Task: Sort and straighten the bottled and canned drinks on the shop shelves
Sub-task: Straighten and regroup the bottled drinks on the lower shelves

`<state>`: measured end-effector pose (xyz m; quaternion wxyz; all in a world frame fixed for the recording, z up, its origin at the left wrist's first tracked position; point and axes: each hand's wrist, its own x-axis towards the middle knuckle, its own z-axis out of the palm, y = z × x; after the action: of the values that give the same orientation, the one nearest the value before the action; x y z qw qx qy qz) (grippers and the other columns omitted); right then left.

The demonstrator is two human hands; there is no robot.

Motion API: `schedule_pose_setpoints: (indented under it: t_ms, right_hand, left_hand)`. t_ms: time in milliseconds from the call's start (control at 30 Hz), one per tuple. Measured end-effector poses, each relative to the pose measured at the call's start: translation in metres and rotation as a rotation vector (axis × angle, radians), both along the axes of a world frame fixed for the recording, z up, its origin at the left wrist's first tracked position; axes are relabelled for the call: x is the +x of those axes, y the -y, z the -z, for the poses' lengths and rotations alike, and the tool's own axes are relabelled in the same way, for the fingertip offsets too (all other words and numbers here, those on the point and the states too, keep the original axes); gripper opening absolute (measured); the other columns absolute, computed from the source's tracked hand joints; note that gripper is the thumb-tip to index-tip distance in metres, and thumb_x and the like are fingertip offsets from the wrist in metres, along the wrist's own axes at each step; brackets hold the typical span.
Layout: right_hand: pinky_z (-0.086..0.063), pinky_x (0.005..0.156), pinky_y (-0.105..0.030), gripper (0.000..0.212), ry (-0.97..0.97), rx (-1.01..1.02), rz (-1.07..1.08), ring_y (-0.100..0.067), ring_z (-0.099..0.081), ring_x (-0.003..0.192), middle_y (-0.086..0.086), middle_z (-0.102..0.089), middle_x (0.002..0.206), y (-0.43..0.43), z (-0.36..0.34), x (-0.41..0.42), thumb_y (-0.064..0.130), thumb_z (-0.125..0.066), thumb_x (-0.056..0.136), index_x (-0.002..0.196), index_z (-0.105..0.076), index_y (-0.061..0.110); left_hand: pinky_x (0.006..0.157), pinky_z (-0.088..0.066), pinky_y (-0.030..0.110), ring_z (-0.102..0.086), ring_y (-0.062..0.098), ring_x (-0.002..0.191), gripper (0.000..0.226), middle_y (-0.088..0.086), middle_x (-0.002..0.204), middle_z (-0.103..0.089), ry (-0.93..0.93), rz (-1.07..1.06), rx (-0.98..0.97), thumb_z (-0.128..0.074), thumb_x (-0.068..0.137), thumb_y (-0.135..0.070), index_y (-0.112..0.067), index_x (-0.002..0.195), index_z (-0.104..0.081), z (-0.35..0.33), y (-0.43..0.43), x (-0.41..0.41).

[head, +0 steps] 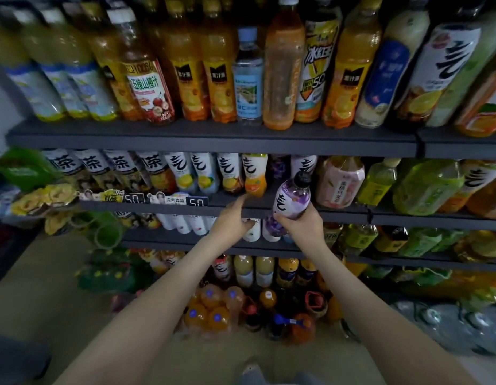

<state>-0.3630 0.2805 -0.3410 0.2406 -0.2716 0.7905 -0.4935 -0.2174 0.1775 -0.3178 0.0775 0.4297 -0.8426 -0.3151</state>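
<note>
My right hand point(303, 227) grips a purple-and-white bottle with a black cap point(292, 197) by its lower half, tilted a little to the left, in front of the second shelf point(241, 205). My left hand point(230, 218) reaches toward that shelf with a finger pointing up at an orange-labelled white bottle point(254, 175). That bottle ends a row of white bottles with yellow fruit labels point(205, 173). A gap with a purple bottle point(280, 166) set far back lies between the orange bottle and another white bottle point(303, 163).
Tall orange and yellow juice bottles point(219, 73) fill the top shelf. A pink peach bottle point(340, 182) and green tea bottles point(424, 187) stand right of the gap. Lower shelves hold more bottles, and shrink-wrapped packs point(213, 309) sit on the floor. Price tags point(197, 202) hang on the shelf edge.
</note>
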Motion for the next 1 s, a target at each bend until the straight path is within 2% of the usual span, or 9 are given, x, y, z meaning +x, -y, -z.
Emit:
schedule_pose_setpoints:
  t_ms: [67,100,200,333,533,667,767,900,1000]
  right_hand:
    - [-0.056,0.080,-0.037,0.071,0.008,0.014,0.036,-0.022,-0.063,0.096,-0.004,-0.064,0.107,0.007,0.007,-0.004,0.051,-0.081,0.057,0.112,-0.056,0.014]
    - [-0.056,0.082,-0.040,0.071,0.000,0.004,0.051,-0.023,-0.064,0.096,-0.005,-0.064,0.107,0.012,0.010,-0.007,0.051,-0.081,0.056,0.112,-0.056,0.013]
    - [-0.053,0.085,-0.037,0.065,-0.085,0.003,0.087,-0.024,-0.061,0.101,-0.009,-0.063,0.109,0.030,0.018,-0.016,0.044,-0.082,0.065,0.112,-0.056,0.007]
    - [-0.048,0.069,-0.026,0.057,-0.161,-0.018,0.101,-0.024,-0.062,0.090,-0.011,-0.063,0.099,0.059,0.030,-0.022,0.041,-0.081,0.068,0.100,-0.057,0.001]
    - [-0.041,0.077,-0.027,0.064,-0.308,-0.015,0.124,-0.031,-0.057,0.104,-0.018,-0.057,0.115,0.101,0.032,-0.029,0.038,-0.078,0.075,0.114,-0.051,-0.006]
    - [-0.046,0.084,-0.038,0.064,-0.396,0.038,0.148,-0.035,-0.053,0.112,-0.021,-0.050,0.124,0.115,0.033,-0.030,0.039,-0.073,0.080,0.117,-0.045,-0.005]
    - [-0.048,0.085,-0.040,0.066,-0.414,0.058,0.173,-0.035,-0.051,0.116,-0.020,-0.047,0.130,0.122,0.034,-0.029,0.041,-0.070,0.082,0.122,-0.042,-0.004]
    - [-0.045,0.090,-0.039,0.063,-0.336,-0.006,0.189,-0.033,-0.044,0.125,-0.017,-0.041,0.138,0.119,0.041,-0.023,0.026,-0.070,0.085,0.131,-0.036,-0.001]
    - [-0.045,0.087,-0.038,0.055,-0.322,-0.027,0.197,-0.033,-0.043,0.124,-0.018,-0.042,0.134,0.112,0.055,-0.019,0.015,-0.067,0.086,0.128,-0.036,-0.001]
  left_hand:
    - [0.093,-0.041,0.034,-0.046,0.030,0.124,0.068,0.012,0.142,-0.042,0.014,-0.017,-0.029,-0.061,0.090,-0.026,-0.021,0.147,-0.025,0.004,0.005,0.007]
    - [0.093,-0.041,0.035,-0.046,0.030,0.124,0.067,0.012,0.142,-0.041,0.012,-0.027,-0.042,-0.061,0.091,-0.026,-0.021,0.147,-0.026,0.006,0.008,0.010]
    - [0.095,-0.042,0.037,-0.044,0.029,0.127,0.065,0.010,0.148,-0.033,-0.006,-0.061,-0.084,-0.058,0.093,-0.025,-0.022,0.148,-0.024,0.012,0.019,0.013]
    - [0.091,-0.045,0.040,-0.046,0.031,0.124,0.062,0.010,0.148,-0.032,-0.017,-0.111,-0.167,-0.055,0.094,-0.021,-0.018,0.147,-0.024,0.029,0.040,0.010]
    - [0.088,-0.045,0.039,-0.047,0.031,0.122,0.058,0.013,0.141,-0.040,-0.108,-0.205,-0.251,-0.054,0.094,-0.022,-0.010,0.144,-0.028,0.065,0.066,-0.008]
    - [0.088,-0.044,0.039,-0.047,0.031,0.121,0.059,0.013,0.137,-0.041,-0.136,-0.236,-0.259,-0.054,0.094,-0.022,-0.009,0.144,-0.027,0.077,0.071,-0.028]
    - [0.087,-0.044,0.041,-0.047,0.032,0.120,0.057,0.013,0.137,-0.039,-0.141,-0.256,-0.258,-0.054,0.094,-0.021,-0.009,0.143,-0.027,0.083,0.073,-0.037]
    - [0.082,-0.046,0.043,-0.051,0.033,0.115,0.052,0.014,0.131,-0.044,-0.151,-0.278,-0.278,-0.054,0.093,-0.018,-0.009,0.139,-0.032,0.086,0.070,-0.042]
    - [0.081,-0.047,0.043,-0.051,0.033,0.115,0.052,0.013,0.131,-0.045,-0.180,-0.309,-0.272,-0.055,0.091,-0.016,-0.010,0.138,-0.034,0.083,0.068,-0.045]
